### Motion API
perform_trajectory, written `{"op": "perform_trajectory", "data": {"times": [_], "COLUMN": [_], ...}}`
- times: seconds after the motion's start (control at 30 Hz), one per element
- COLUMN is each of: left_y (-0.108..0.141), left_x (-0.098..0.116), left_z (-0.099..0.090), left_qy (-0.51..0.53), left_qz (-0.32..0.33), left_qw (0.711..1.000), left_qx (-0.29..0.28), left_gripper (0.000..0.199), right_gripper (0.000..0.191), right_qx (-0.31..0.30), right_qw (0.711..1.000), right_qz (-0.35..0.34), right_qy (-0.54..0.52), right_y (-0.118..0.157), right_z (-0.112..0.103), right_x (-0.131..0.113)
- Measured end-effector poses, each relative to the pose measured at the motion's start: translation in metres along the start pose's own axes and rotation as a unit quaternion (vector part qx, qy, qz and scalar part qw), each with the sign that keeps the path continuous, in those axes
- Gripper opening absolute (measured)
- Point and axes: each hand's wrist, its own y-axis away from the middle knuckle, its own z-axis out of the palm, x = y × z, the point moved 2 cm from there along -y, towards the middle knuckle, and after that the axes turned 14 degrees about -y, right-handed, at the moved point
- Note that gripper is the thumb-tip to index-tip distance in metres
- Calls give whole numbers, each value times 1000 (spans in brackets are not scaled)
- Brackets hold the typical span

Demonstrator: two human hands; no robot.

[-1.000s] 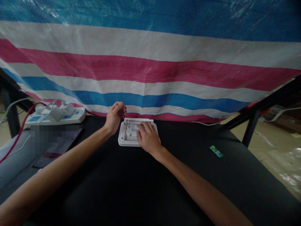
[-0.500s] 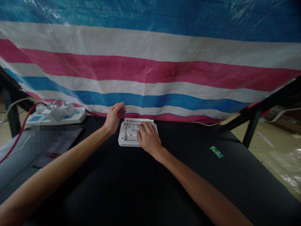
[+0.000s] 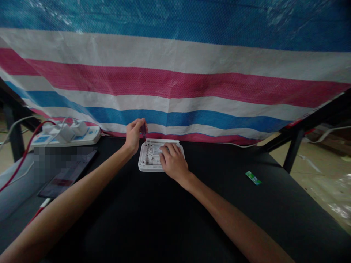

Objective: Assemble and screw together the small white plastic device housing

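A white plastic device casing lies on the black table, its perforated underside and a pale label facing up. My left hand is closed around a small screwdriver with a dark purple handle. It stands nearly upright over the casing's far left corner; whether its tip touches cannot be made out. Over the casing's right half lies my right hand, fingers bent against the label and holding it down. That hand hides the near right part of the casing.
At the left stand a white power strip with plugged-in adapters and a dark phone with a red cable. A green packet lies on the right. Behind the table hangs a striped tarpaulin; black metal bars flank it.
My left hand has shifted very slightly, and the screwdriver stands a little more upright at the same corner. My right hand stays on the casing. The view has tilted slightly.
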Motion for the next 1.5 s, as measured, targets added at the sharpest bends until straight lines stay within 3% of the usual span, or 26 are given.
{"op": "perform_trajectory", "data": {"times": [0.2, 0.33, 1.03, 1.5], "left_y": [0, 5, 0, 5], "left_x": [-6, -6, -8, -3], "left_z": [22, 26, 13, 6], "left_qy": [39, 26, 67, 58], "left_qz": [30, 34, -36, -45], "left_qw": [997, 997, 992, 985], "left_qx": [56, 70, -98, -158], "left_gripper": [36, 36, 33, 32], "right_gripper": [26, 25, 27, 27], "right_qx": [2, 1, -3, -6], "right_qw": [1000, 1000, 1000, 1000], "right_qz": [-1, -2, 1, 5], "right_qy": [0, 0, 1, 1], "right_y": [0, -1, 0, 0], "right_z": [0, 0, 0, -1], "right_x": [-1, -1, 0, -1]}}
